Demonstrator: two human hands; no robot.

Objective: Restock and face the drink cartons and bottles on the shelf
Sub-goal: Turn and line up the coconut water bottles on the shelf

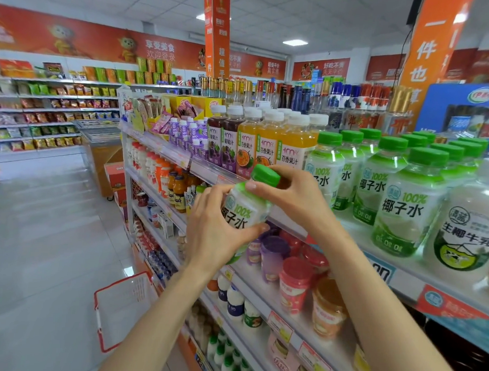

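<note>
I hold a green-capped coconut water bottle [246, 210] in front of the top shelf [314, 230], tilted with its cap up and to the right. My left hand [216, 231] grips its body from below. My right hand [290, 193] holds the neck just under the cap. On the shelf to the right stand several more coconut water bottles [402, 203]. Orange juice bottles [267, 144] and purple grape juice bottles [224, 139] stand to the left of them, with small purple cartons [189, 138] further left.
A white coconut milk bottle [468, 226] stands at the far right. Lidded drink cups [295, 283] fill the shelf below. A red-and-white shopping basket [120, 306] sits on the aisle floor at lower left. A chest freezer [99, 139] stands further down the aisle.
</note>
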